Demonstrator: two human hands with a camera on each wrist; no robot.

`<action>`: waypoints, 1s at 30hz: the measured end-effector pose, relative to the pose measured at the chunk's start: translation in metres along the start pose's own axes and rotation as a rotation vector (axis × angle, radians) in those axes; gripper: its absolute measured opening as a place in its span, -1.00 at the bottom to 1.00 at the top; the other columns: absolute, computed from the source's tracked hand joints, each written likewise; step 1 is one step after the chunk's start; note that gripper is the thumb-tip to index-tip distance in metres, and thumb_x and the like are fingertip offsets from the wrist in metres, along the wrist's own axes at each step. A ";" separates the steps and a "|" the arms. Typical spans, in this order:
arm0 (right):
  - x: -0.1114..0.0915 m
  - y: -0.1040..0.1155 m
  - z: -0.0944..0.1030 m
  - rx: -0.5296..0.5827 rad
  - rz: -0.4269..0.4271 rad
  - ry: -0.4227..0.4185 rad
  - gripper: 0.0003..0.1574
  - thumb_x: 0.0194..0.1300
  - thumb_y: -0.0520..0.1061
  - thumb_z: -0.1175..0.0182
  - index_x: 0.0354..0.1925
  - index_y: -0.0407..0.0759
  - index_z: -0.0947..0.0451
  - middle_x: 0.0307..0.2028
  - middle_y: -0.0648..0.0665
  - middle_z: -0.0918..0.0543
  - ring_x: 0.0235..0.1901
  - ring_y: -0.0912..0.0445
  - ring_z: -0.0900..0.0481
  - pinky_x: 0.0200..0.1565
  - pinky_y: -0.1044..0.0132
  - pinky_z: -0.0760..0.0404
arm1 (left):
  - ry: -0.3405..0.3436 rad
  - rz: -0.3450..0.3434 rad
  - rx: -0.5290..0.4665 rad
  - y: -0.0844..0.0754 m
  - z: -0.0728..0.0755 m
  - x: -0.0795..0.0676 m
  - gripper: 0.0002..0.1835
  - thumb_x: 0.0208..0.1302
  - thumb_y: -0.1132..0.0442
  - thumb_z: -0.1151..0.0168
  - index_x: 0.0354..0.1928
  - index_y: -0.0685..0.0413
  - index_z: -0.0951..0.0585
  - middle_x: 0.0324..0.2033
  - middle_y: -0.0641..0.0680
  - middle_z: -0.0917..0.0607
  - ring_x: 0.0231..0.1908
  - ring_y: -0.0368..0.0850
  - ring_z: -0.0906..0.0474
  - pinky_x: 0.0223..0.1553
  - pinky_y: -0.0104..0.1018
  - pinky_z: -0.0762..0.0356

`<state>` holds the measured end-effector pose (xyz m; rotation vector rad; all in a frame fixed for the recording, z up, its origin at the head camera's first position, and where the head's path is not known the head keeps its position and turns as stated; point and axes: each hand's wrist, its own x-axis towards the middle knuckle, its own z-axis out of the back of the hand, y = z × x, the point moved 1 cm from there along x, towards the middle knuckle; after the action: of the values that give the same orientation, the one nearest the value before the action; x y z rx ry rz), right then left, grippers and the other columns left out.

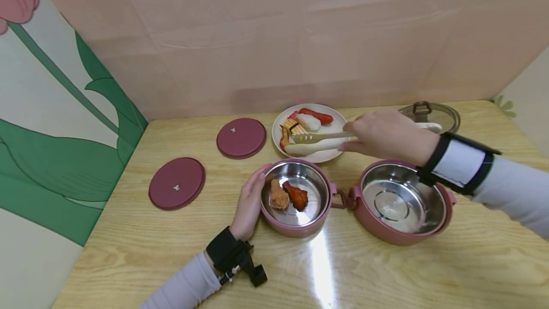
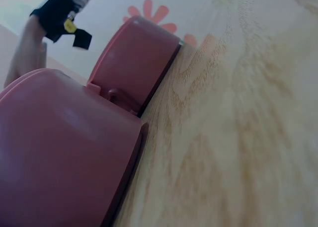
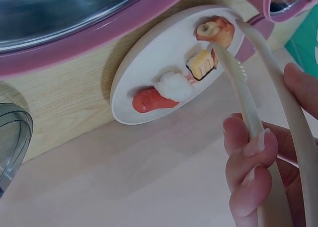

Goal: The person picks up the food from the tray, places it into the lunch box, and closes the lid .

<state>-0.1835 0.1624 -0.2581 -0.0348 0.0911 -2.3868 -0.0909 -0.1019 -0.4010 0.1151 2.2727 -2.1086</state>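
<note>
My right hand holds cream tongs over a white plate. In the right wrist view the tongs' tips stand apart near a brown chicken wing; whether they touch it I cannot tell. Also on the plate are a yellow egg piece, a white rice piece and a red sausage. My left hand rests against the left side of a pink steel-lined pot, fingers along its wall. Inside lie a breaded drumstick and a glazed drumstick.
A second pink pot stands to the right, its handle meeting the first pot's. Two maroon lids lie at the left. Behind my right wrist is a glass lid. A pink-beige wall bounds the table's back.
</note>
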 end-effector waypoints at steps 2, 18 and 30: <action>0.001 0.000 0.000 -0.001 -0.007 0.012 -0.65 0.20 0.18 -0.32 -0.46 -0.03 -0.54 -0.66 0.05 -0.45 -0.66 0.14 -0.34 -0.67 0.26 -0.26 | 0.001 0.002 0.002 0.000 0.000 0.000 -0.52 0.58 0.10 0.23 0.39 0.13 -0.32 0.34 0.15 -0.40 0.40 -0.01 -0.19 0.46 -0.07 -0.04; 0.011 -0.002 -0.003 -0.050 -0.048 0.117 -0.59 0.18 0.20 -0.33 -0.33 -0.12 -0.62 -0.62 -0.01 -0.50 -0.64 0.10 -0.36 -0.65 0.28 -0.32 | 0.004 -0.005 0.009 0.001 0.000 0.000 -0.52 0.58 0.09 0.24 0.39 0.13 -0.32 0.34 0.15 -0.39 0.40 -0.01 -0.18 0.46 -0.07 -0.03; 0.014 -0.009 -0.014 -0.012 -0.003 0.095 -0.64 0.16 0.15 -0.36 -0.26 -0.10 -0.68 -0.51 -0.04 -0.65 -0.60 0.12 -0.45 -0.61 0.28 -0.42 | 0.004 -0.007 0.002 0.001 0.000 0.000 -0.52 0.58 0.10 0.24 0.40 0.12 -0.32 0.34 0.15 -0.39 0.40 -0.01 -0.18 0.46 -0.08 -0.03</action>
<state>-0.2008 0.1606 -0.2710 0.0726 0.1498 -2.3906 -0.0907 -0.1020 -0.4023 0.1120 2.2767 -2.1152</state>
